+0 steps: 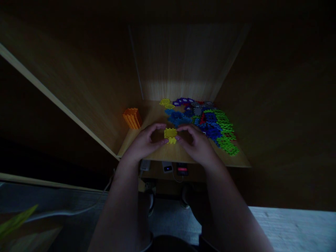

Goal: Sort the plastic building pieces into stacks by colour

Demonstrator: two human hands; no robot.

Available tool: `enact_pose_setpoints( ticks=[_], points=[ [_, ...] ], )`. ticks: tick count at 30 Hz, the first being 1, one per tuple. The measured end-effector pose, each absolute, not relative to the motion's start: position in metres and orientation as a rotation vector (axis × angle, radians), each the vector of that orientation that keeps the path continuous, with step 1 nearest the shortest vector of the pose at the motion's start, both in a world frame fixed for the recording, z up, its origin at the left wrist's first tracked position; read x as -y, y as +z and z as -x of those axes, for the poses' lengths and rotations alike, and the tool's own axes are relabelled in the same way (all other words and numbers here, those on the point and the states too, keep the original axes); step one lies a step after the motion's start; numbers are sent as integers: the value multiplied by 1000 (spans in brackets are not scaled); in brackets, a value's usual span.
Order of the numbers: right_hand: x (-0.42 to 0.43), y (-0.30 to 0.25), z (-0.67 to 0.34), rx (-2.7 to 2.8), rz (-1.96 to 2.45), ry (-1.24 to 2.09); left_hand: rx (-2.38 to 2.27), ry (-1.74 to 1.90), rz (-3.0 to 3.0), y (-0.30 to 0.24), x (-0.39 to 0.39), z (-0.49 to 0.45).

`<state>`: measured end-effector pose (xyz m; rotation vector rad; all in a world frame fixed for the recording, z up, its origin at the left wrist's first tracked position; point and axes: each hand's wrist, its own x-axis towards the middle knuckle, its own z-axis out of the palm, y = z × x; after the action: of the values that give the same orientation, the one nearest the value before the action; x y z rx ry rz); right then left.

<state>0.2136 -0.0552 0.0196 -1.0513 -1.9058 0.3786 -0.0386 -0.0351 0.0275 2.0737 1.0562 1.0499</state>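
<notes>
Both my hands meet over the front of a wooden shelf, around yellow notched plastic building tiles [170, 133]. My left hand [147, 140] pinches their left side between thumb and fingers. On the right side, my right hand [195, 141] grips them the same way. One tile faces up, and another slants below it toward me; how they join is too small to tell. Just beyond my fingers lie blue building tiles [177, 117]. A stack of orange building tiles [132, 118] stands to the left of my left hand.
Green building tiles [223, 127] spread along the shelf's right side. Purple tiles [183, 101] and more yellow tiles [166, 103] lie at the back. Below the shelf edge [162, 156] sit a white device with a lit display [167, 168] and a dark device [182, 169], with cables. Cabinet walls flank both sides.
</notes>
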Motion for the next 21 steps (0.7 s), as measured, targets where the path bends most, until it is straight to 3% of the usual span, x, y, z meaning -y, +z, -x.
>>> enact_pose_setpoints(
  ticks=[6, 12, 21],
  points=[
    [46, 40, -218, 1923, 1100, 218, -1030, 1083, -2036, 27, 35, 39],
    [-27, 68, -212, 2176, 1190, 85, -1016, 1132, -2029, 23, 33, 39],
    [-126, 52, -181, 2511, 1455, 32, -1002, 1177, -2011, 19, 33, 38]
  ],
)
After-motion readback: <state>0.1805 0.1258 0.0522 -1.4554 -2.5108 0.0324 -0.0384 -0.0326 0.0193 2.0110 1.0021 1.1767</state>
